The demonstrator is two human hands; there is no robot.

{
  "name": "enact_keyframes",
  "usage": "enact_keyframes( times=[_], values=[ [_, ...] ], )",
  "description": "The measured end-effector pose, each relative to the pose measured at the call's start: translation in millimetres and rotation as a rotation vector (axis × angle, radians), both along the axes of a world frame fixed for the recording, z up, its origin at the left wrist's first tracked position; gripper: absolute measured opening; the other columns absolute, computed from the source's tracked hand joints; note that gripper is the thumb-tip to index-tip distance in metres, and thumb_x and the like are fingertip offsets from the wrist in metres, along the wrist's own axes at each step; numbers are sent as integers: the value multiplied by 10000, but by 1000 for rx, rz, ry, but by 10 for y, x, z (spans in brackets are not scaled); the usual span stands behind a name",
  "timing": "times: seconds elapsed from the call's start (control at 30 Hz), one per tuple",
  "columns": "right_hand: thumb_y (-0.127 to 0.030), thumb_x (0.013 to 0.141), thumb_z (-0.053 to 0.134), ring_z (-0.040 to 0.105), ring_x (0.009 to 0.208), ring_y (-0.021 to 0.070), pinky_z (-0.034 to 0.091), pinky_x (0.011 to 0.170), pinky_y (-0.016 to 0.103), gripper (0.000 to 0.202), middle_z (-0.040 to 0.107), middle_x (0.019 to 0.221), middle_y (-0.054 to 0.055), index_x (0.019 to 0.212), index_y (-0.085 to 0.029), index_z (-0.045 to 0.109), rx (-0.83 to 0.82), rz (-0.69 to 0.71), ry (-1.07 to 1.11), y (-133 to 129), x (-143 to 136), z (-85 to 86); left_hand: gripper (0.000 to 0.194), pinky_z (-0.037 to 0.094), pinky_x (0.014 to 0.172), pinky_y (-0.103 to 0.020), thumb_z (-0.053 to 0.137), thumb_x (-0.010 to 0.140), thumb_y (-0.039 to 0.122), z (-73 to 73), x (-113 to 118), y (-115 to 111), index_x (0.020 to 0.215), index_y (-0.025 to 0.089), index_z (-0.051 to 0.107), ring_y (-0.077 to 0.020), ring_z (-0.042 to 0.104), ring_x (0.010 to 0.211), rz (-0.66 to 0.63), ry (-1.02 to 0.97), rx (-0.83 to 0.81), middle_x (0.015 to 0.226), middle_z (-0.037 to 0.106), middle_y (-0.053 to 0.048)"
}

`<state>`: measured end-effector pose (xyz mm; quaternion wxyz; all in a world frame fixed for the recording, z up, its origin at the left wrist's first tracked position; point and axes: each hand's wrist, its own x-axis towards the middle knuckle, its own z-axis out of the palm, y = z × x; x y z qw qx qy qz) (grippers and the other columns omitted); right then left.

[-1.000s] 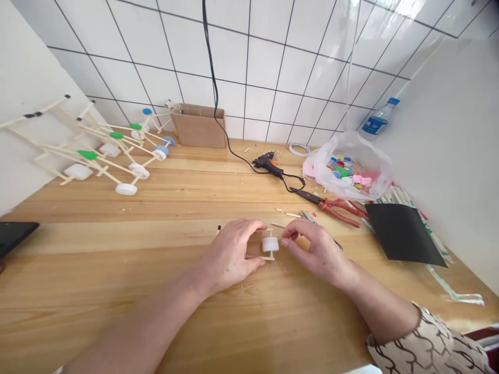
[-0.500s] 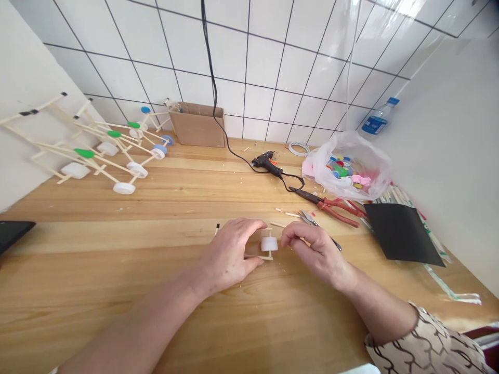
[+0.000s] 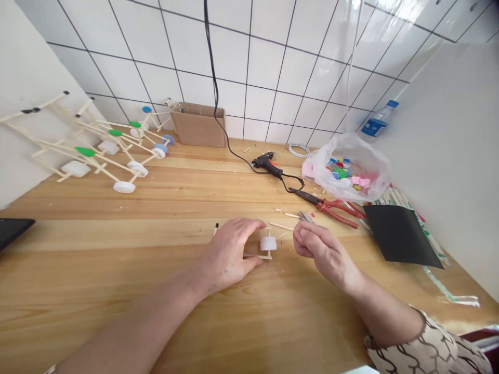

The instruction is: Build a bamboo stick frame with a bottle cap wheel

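My left hand (image 3: 232, 254) is curved around a small frame of thin wooden sticks (image 3: 259, 256), its thumb and fingers gripping the frame's two sides. Between the ends of those sticks a white bottle cap (image 3: 268, 243) sits on a short crosspiece. The frame's black-tipped end (image 3: 217, 226) shows past the back of that hand. To the right of the cap, apart from it, my right hand (image 3: 325, 254) is closed with fingers pinched together; whatever may be in them is hidden. A loose wooden stick (image 3: 281, 226) lies just left of its knuckles.
A black glue gun (image 3: 267, 163), red-handled pliers (image 3: 337, 210) and scissors (image 3: 306, 217) lie beyond my right hand. Behind them are a plastic bag (image 3: 374, 166) of caps and a tape roll (image 3: 298, 150). Several stick models (image 3: 93, 150) stand left, near a cardboard box (image 3: 200, 127). Black sheet (image 3: 403, 234) at right.
My right hand has drawn back to the right, away from the white cap, and its fingers have curled tighter. My left hand and the stick frame have stayed nearly still.
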<state>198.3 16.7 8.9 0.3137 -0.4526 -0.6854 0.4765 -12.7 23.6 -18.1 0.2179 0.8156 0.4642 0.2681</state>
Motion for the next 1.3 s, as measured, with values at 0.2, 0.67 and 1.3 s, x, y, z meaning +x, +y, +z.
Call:
enact_keyframes(
  times=[0.2,0.67,1.3],
  values=[
    [-427,941,381,263,494,100,252,484,257,425,299,545,-53,579,-210,332,81,-68,32,29,-44,-61,469,487,865,-406,727,661,162,-23,-10,4,1076,241,522,-263,612,1000,-3,-6,19,1085,661,-49],
    [-315,742,670,393,463,89,300,472,227,275,486,489,-49,572,-186,497,114,-196,45,60,-58,-51,485,473,873,-407,733,656,147,-48,-24,10,1080,235,514,-259,599,1007,-19,-5,53,1080,656,-51],
    [-438,847,570,267,476,98,197,489,271,423,316,493,-58,548,-199,390,-57,-204,412,168,-10,-141,466,479,886,-419,716,665,169,-28,-25,13,1085,241,528,-268,610,1020,5,10,82,1098,667,-56]
  ],
)
